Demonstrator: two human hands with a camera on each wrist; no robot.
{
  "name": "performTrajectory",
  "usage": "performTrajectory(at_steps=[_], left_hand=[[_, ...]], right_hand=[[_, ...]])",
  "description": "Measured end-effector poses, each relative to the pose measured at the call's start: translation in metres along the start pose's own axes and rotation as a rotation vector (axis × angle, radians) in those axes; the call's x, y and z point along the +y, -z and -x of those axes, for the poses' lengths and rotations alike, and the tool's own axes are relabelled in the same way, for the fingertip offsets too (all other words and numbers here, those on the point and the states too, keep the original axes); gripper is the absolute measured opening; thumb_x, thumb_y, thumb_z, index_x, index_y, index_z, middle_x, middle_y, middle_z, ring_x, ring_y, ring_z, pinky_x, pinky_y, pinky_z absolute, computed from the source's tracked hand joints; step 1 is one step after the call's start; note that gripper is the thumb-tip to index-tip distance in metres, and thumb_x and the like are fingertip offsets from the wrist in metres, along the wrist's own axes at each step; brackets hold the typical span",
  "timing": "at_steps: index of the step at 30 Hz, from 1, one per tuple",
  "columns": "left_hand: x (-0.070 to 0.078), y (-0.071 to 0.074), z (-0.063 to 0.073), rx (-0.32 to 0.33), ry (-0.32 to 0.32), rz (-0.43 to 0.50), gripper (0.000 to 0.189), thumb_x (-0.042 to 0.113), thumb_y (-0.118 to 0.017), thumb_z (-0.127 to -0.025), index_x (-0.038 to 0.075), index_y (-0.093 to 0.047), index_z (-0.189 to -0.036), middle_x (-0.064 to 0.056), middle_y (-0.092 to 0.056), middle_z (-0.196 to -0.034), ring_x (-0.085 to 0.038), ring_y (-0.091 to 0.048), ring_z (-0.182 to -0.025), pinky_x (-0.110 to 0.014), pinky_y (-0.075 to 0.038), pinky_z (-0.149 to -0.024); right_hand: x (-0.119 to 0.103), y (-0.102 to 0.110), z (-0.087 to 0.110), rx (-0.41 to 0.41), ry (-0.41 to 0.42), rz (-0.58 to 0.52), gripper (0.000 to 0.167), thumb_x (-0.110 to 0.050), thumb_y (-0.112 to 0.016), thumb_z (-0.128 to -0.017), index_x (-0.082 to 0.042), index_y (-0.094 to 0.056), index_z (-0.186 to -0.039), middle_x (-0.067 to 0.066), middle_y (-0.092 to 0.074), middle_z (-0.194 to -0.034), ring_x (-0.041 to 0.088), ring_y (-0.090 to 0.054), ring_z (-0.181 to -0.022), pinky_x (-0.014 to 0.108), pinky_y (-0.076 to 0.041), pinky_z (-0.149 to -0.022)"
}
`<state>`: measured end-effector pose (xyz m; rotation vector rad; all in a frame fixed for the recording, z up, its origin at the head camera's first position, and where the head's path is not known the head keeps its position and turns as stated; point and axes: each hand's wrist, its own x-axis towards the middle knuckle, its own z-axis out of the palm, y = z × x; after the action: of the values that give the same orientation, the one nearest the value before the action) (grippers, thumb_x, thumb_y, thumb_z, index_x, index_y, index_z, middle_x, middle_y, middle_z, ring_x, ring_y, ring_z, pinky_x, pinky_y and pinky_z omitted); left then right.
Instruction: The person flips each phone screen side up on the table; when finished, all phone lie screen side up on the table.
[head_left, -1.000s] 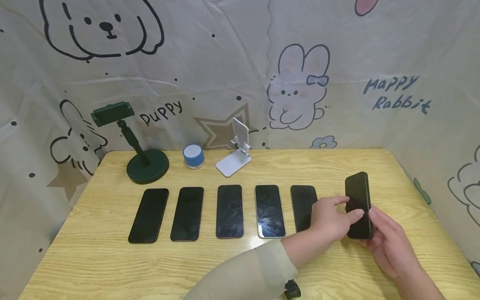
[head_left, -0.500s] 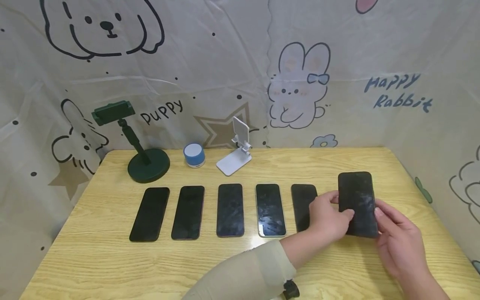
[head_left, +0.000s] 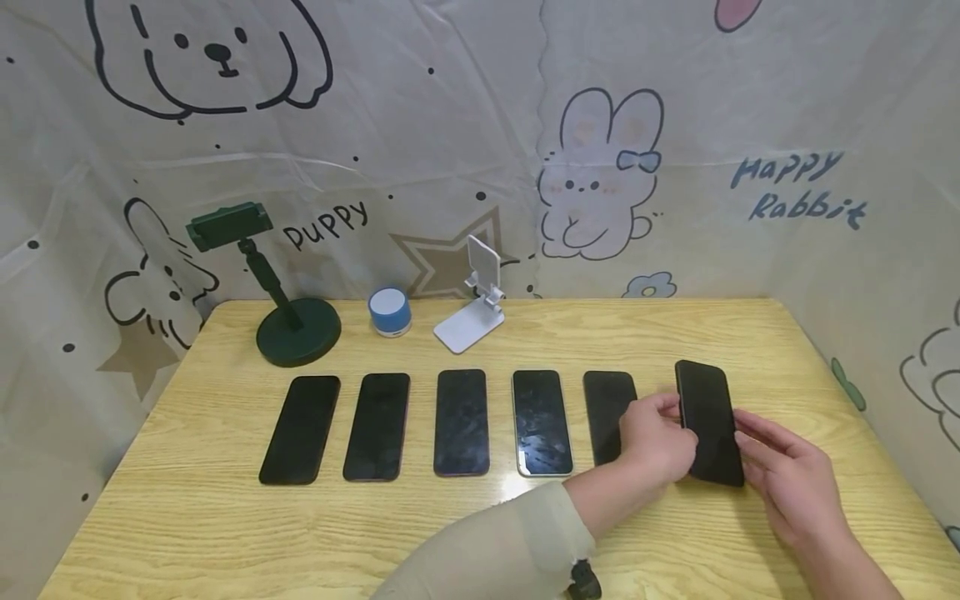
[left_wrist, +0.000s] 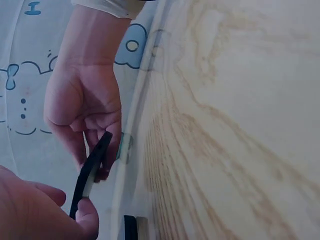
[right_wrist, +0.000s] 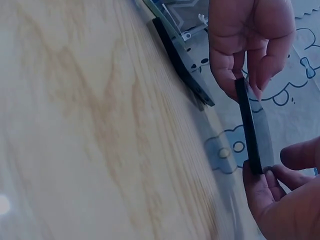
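Observation:
Low over the right side of the table, a black smartphone (head_left: 709, 425) stands tilted, its dark screen toward the head camera. My left hand (head_left: 654, 440) pinches its left edge, thumb in front and fingers behind. At the opposite edge is my right hand (head_left: 797, 479), its fingers holding the phone's side. In the right wrist view the phone (right_wrist: 250, 127) appears edge-on between both hands, and the right thumb (right_wrist: 300, 154) stands off its face. The left wrist view shows the left thumb (left_wrist: 88, 217) on the phone. A further black phone (head_left: 606, 408) lies partly hidden behind my left hand.
Several phones lie screen up in a row, including a silver-edged one (head_left: 542, 423) and a leftmost one (head_left: 300, 430). Behind them stand a dark green phone stand (head_left: 298, 332), a small blue speaker (head_left: 390, 312) and a white folding stand (head_left: 471, 323). A printed cloth backs the table.
The held phone has turned between my hands, first facing left, then the head camera, and now slightly right. It has also come lower. My left thumb has slid toward its left edge.

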<state>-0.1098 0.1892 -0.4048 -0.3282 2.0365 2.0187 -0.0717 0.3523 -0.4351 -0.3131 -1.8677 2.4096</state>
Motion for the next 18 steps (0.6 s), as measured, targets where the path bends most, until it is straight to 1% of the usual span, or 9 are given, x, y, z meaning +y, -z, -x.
performTrajectory(at_steps=[2,6,8,11,12,13,15,17,18], left_hand=[[-0.0013,-0.0006,-0.0015,-0.013,0.005,-0.018,0.046,-0.014,-0.069,-0.075,0.01,-0.072,-0.114,0.01,-0.058,-0.088,-0.005,-0.053,-0.075,-0.025,-0.05,-0.07],[-0.002,-0.0013,-0.0034,-0.038,0.0,-0.079,0.049,-0.011,-0.068,-0.074,0.009,-0.072,-0.119,0.009,-0.06,-0.091,-0.005,-0.054,-0.082,-0.025,-0.049,-0.074],[-0.002,-0.0011,-0.0035,-0.05,-0.002,-0.119,0.05,-0.008,-0.07,-0.074,0.009,-0.072,-0.121,0.008,-0.063,-0.099,-0.003,-0.056,-0.092,-0.024,-0.048,-0.08],[-0.003,-0.0007,-0.0035,-0.069,-0.002,-0.162,0.052,-0.004,-0.072,-0.075,0.008,-0.07,-0.125,0.006,-0.065,-0.113,-0.002,-0.053,-0.101,-0.024,-0.047,-0.085],[-0.0036,-0.0006,-0.0036,-0.072,-0.002,-0.174,0.053,-0.003,-0.073,-0.075,0.008,-0.069,-0.126,0.006,-0.064,-0.118,-0.002,-0.053,-0.105,-0.024,-0.046,-0.087],[-0.0041,-0.0005,-0.0038,-0.075,0.003,-0.182,0.054,-0.001,-0.073,-0.075,0.008,-0.068,-0.128,0.006,-0.063,-0.122,-0.002,-0.052,-0.108,-0.024,-0.046,-0.089],[-0.0049,-0.0007,-0.0043,-0.085,0.018,-0.189,0.057,0.001,-0.073,-0.075,0.007,-0.066,-0.131,0.005,-0.062,-0.125,-0.003,-0.052,-0.107,-0.026,-0.046,-0.088],[-0.0046,-0.0007,-0.0045,-0.091,0.032,-0.199,0.06,0.004,-0.074,-0.075,0.007,-0.063,-0.134,0.005,-0.061,-0.128,-0.004,-0.051,-0.115,-0.028,-0.046,-0.092],[-0.0042,-0.0008,-0.0041,-0.098,0.039,-0.21,0.061,0.005,-0.075,-0.075,0.008,-0.062,-0.135,0.004,-0.06,-0.13,-0.006,-0.05,-0.119,-0.029,-0.045,-0.094]], right_hand=[[0.0002,0.003,-0.0019,-0.032,-0.013,0.003,0.028,0.006,-0.062,-0.096,-0.01,-0.075,-0.115,-0.004,-0.071,-0.108,0.008,-0.066,-0.099,0.024,-0.055,-0.076],[0.0006,0.0064,-0.0045,-0.072,-0.015,0.038,0.027,0.005,-0.06,-0.097,-0.012,-0.076,-0.11,-0.004,-0.071,-0.108,0.008,-0.067,-0.099,0.025,-0.055,-0.079],[0.0009,0.0071,-0.0053,-0.082,-0.014,0.057,0.026,0.004,-0.06,-0.097,-0.013,-0.076,-0.108,-0.004,-0.071,-0.108,0.008,-0.067,-0.099,0.025,-0.054,-0.081],[0.0005,0.0079,-0.0068,-0.076,-0.027,0.118,0.022,-0.001,-0.063,-0.097,-0.015,-0.074,-0.109,-0.008,-0.07,-0.108,0.006,-0.066,-0.099,0.023,-0.053,-0.081],[0.0,0.0078,-0.0071,-0.071,-0.036,0.146,0.022,-0.003,-0.064,-0.097,-0.009,-0.071,-0.117,-0.009,-0.07,-0.108,0.005,-0.066,-0.099,0.022,-0.053,-0.081],[-0.0004,0.0074,-0.0076,-0.067,-0.045,0.178,0.027,-0.005,-0.064,-0.098,-0.003,-0.067,-0.125,-0.012,-0.069,-0.108,0.003,-0.065,-0.099,0.022,-0.053,-0.081],[-0.0014,0.0065,-0.0084,-0.063,-0.064,0.244,0.045,-0.009,-0.065,-0.098,0.009,-0.052,-0.138,-0.017,-0.066,-0.108,0.0,-0.064,-0.099,0.02,-0.052,-0.081],[-0.0024,0.005,-0.0089,-0.065,-0.079,0.3,0.063,-0.012,-0.064,-0.099,0.02,-0.033,-0.143,-0.02,-0.064,-0.108,-0.003,-0.063,-0.099,0.019,-0.052,-0.082],[-0.0026,0.0042,-0.0091,-0.069,-0.084,0.327,0.07,-0.014,-0.064,-0.099,0.024,-0.025,-0.143,-0.022,-0.063,-0.109,-0.004,-0.062,-0.099,0.018,-0.051,-0.082]])
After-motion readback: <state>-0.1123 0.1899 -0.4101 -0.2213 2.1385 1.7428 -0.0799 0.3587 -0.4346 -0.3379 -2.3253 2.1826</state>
